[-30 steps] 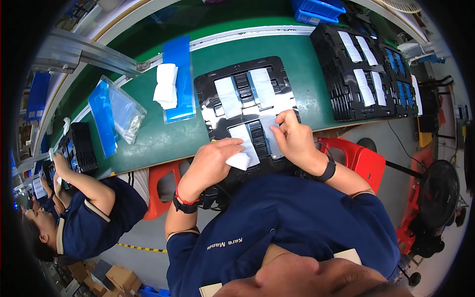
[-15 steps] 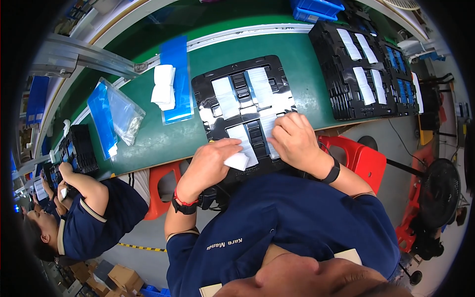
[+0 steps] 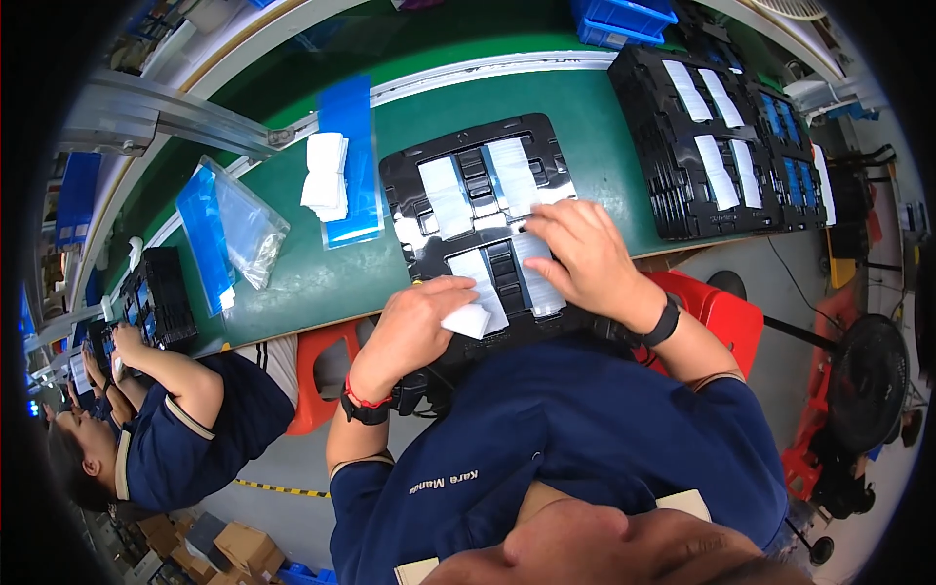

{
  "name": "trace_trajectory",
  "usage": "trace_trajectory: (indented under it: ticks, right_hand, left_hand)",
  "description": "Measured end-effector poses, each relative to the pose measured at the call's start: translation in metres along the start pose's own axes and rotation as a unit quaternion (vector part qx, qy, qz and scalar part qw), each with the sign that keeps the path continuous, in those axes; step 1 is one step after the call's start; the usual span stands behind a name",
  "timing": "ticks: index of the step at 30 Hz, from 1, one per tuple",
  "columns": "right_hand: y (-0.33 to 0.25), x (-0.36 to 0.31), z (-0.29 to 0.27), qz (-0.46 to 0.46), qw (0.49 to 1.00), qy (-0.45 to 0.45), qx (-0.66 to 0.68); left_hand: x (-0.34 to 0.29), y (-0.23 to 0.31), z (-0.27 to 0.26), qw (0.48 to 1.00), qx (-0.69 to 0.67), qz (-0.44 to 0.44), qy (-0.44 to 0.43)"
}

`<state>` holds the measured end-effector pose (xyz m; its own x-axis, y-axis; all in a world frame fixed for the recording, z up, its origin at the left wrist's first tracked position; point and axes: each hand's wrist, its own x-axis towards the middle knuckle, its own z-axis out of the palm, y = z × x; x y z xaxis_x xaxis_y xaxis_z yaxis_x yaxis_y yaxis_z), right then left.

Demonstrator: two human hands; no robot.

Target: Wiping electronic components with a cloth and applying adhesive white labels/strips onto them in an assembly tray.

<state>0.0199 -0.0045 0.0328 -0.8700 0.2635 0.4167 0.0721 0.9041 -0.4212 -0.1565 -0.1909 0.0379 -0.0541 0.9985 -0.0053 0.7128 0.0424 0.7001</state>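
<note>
A black plastic tray (image 3: 395, 175) lies on the green bench in front of me, with white film-covered pieces in its slots. My left hand (image 3: 414, 327) is closed on a folded white wipe (image 3: 468, 320), pressed over the lower left piece (image 3: 468, 268). Over the lower right piece (image 3: 544, 290), my right hand (image 3: 590, 258) has its fingers stretched out and its thumb apart, with nothing visible in it. Its fingertips are at the upper end of that piece. Two more white pieces, an upper left one (image 3: 447, 198) and an upper right one (image 3: 511, 175), sit beyond my hands.
A stack of white wipes (image 3: 325, 175) rests on a blue film sheet (image 3: 359, 146). Clear bags (image 3: 249, 224) lie farther left. Stacked black trays (image 3: 673, 185) stand on the right, below blue bins (image 3: 624, 21). A co-worker (image 3: 185, 409) sits at left; a red stool (image 3: 717, 317) is beside me.
My right hand has opened from a pinch and shifted slightly away from me, uncovering more of the lower right piece. My left hand stays in place with the wipe.
</note>
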Motion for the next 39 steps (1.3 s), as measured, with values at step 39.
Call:
trace_trajectory:
  ticks: [39]
  right_hand:
    - [0.054,0.063,0.013,0.137,0.988,-0.07,0.022]
  left_hand:
    - [-0.003,-0.004,0.002,1.0,-0.008,0.018,0.017]
